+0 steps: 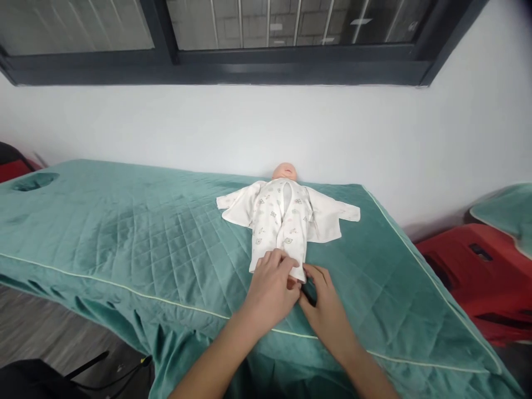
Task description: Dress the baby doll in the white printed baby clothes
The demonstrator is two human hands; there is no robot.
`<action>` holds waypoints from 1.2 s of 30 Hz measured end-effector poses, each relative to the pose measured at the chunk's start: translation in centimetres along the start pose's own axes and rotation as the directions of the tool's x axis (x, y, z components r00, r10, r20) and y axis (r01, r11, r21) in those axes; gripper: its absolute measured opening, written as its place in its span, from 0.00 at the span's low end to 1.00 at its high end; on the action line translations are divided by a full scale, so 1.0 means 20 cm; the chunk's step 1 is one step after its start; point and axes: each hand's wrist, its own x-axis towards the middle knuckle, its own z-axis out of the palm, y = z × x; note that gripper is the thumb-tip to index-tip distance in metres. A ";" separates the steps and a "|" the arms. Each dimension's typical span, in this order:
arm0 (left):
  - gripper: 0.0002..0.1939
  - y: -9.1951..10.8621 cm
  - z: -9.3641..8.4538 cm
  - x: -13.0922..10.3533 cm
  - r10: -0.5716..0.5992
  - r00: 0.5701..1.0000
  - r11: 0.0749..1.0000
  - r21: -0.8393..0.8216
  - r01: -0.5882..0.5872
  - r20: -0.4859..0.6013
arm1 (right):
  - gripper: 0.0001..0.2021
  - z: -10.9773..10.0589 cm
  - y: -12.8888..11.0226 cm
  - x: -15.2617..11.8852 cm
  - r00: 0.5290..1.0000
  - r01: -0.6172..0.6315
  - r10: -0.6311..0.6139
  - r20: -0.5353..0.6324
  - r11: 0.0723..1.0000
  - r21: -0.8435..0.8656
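I judge the doll (285, 171), face up on the green bed (145, 233), light, its white garment (266, 221) soft and best taken by the hem, where my left hand (272, 285) curls its fingers, grip unclear, and my right hand's (328, 310) part slightly, touching the edge.

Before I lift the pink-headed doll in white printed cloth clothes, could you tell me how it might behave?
On the pink-headed doll, the white printed cloth clothes will probably flop, as their thin-looking sleeves spread loosely over the green quilted cover. Its smooth head may be slippery. Lying flat, it seems unlikely to roll.
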 end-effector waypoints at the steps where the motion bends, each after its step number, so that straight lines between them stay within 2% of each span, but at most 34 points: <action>1: 0.14 0.02 0.01 0.00 -0.020 1.000 0.998 0.052 0.019 0.020 | 0.21 0.01 0.00 0.02 1.000 0.001 -0.002 -0.012 1.000 -0.018; 4: 0.12 0.07 0.03 0.01 -0.084 0.996 0.979 0.187 0.077 0.031 | 0.15 0.02 -0.02 0.08 1.000 0.024 -0.025 -0.018 0.998 -0.057; 7: 0.08 0.09 0.03 0.03 -0.124 0.992 0.965 0.234 0.121 -0.001 | 0.13 -0.02 -0.08 0.13 0.991 0.131 -0.132 -0.009 0.989 -0.076; 11: 0.06 0.08 -0.02 0.03 -0.119 0.991 0.990 0.074 0.124 -0.065 | 0.14 -0.11 -0.18 0.12 0.954 0.295 -0.299 -0.009 0.944 -0.151; 14: 0.10 0.06 -0.07 0.01 -0.091 0.988 0.996 -0.027 0.088 -0.124 | 0.15 -0.14 -0.20 0.09 0.926 0.342 -0.368 -0.080 0.910 -0.235; 16: 0.10 0.04 -0.07 -0.03 -0.072 0.987 0.997 -0.017 0.071 -0.145 | 0.15 -0.12 -0.16 0.07 0.928 0.304 -0.346 -0.139 0.917 -0.257; 18: 0.10 0.02 -0.04 -0.06 -0.048 0.987 0.998 0.022 0.052 -0.153 | 0.14 -0.08 -0.09 0.05 0.948 0.228 -0.270 -0.170 0.945 -0.233; 21: 0.09 -0.02 0.03 -0.10 0.006 0.986 0.994 0.107 0.012 -0.164 | 0.10 -0.01 0.01 0.03 0.979 0.108 -0.136 -0.154 0.978 -0.181; 23: 0.09 -0.04 0.06 -0.12 0.046 0.982 0.988 0.155 -0.017 -0.184 | 0.06 0.00 0.02 0.01 0.987 0.073 -0.096 -0.131 0.982 -0.172; 26: 0.09 -0.07 0.07 -0.12 0.110 0.962 0.986 0.149 -0.074 -0.251 | 0.05 -0.05 -0.05 0.00 0.982 0.125 -0.148 -0.121 0.976 -0.175; 31: 0.06 -0.05 0.02 -0.14 0.149 0.906 0.985 -0.024 -0.173 -0.396 | 0.08 -0.17 -0.17 -0.03 0.940 0.259 -0.291 -0.177 0.948 -0.187; 36: 0.05 -0.01 0.00 -0.18 0.142 0.884 0.976 -0.086 -0.200 -0.445 | 0.10 -0.17 -0.21 -0.08 0.938 0.269 -0.296 -0.177 0.949 -0.164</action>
